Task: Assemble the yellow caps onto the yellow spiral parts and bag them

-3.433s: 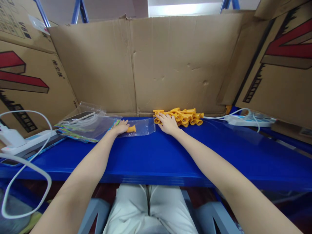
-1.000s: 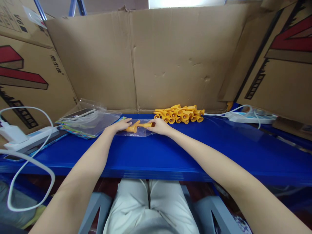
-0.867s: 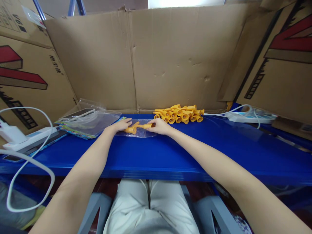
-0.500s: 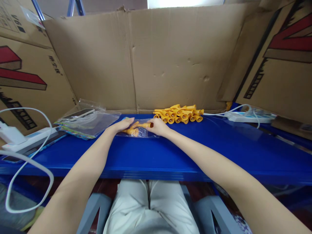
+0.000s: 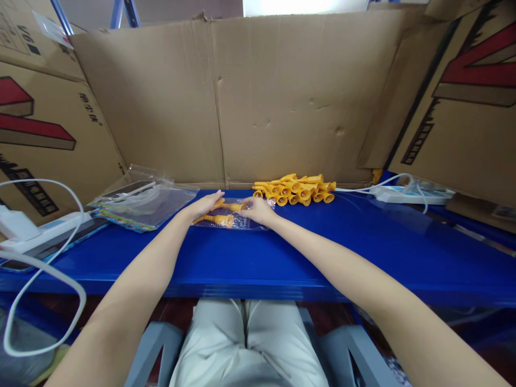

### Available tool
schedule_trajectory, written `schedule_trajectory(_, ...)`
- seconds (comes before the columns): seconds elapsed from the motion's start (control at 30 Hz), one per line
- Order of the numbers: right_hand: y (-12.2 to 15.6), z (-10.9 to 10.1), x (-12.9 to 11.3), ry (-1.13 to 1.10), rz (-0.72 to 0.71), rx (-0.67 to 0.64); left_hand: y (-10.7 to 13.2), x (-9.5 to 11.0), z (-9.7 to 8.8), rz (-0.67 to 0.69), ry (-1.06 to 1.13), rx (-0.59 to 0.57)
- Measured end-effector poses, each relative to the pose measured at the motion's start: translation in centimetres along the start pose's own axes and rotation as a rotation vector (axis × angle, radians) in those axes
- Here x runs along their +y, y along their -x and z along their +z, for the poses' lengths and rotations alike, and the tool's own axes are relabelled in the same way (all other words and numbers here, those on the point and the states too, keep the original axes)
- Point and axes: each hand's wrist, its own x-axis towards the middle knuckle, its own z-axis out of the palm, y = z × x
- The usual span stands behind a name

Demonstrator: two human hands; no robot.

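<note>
A clear plastic bag [image 5: 256, 221] lies flat on the blue tabletop in front of me. Yellow toy horns show in its area, one [image 5: 219, 219] lying nearer me with its flared end to the right. My left hand [image 5: 206, 203] holds the bag's left side, fingers stretched along it and partly hiding the horns' thin ends. At the bag's right side, my right hand [image 5: 260, 210] has its fingers closed at the flared end of a second yellow horn [image 5: 231, 207]. Its fingertips are partly hidden. Beyond it sits a pile of yellow horns [image 5: 296, 189].
Flat clear bags [image 5: 149, 207] with coloured edges lie to the left, a dark phone-like device among them. White power strips [image 5: 411, 193] and cables sit at both sides. A cardboard wall [image 5: 282, 97] closes off the back of the blue table [image 5: 258, 258].
The horn in my right hand has moved left and lies flatter over the bag, beside the other horn. My right hand has shifted slightly; the left stays on the bag.
</note>
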Motion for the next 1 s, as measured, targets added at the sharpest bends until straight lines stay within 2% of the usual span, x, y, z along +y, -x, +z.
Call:
schedule_trajectory(0.13, -0.2, 0.4, 0.5, -0.11, 0.034, -0.015, 0.0, 0.0, 0.0, -0.016, 0.028, -0.012)
schedule_trajectory(0.3, -0.3, 1.0, 0.9, -0.238, 0.075, -0.045, 0.4, 0.4, 0.1, -0.011, -0.049, -0.002)
schedule_trajectory(0.43, -0.4, 1.2, 0.9, -0.333, 0.082, -0.082, 0.7, 0.8, 0.2, -0.02, -0.223, -0.042)
schedule_trajectory(0.57, -0.4, 0.4, 0.7, -0.282, 0.048, -0.09, 0.7, 1.0, 0.3, -0.009, -0.509, -0.109)
schedule_trajectory(0.7, -0.9, -1.5, 0.8, -0.172, 0.036, -0.009, 0.4, 0.8, -0.2, -0.013, -0.669, -0.155)
schedule_trajectory(0.83, -1.7, -3.7, 1.9, -0.048, 0.028, 0.278, -0.2, -0.4, -1.3, -0.032, -0.735, -0.137)
schedule_trajectory(0.9, -1.9, -4.4, 2.9, 0.056, -0.019, 0.369, -0.6, -1.3, -2.1, -0.05, -0.758, -0.117)
schedule_trajectory(1.0, -1.9, -4.5, 4.1, 0.228, -0.147, 0.317, -1.0, -2.3, -2.9, -0.076, -0.758, -0.093)
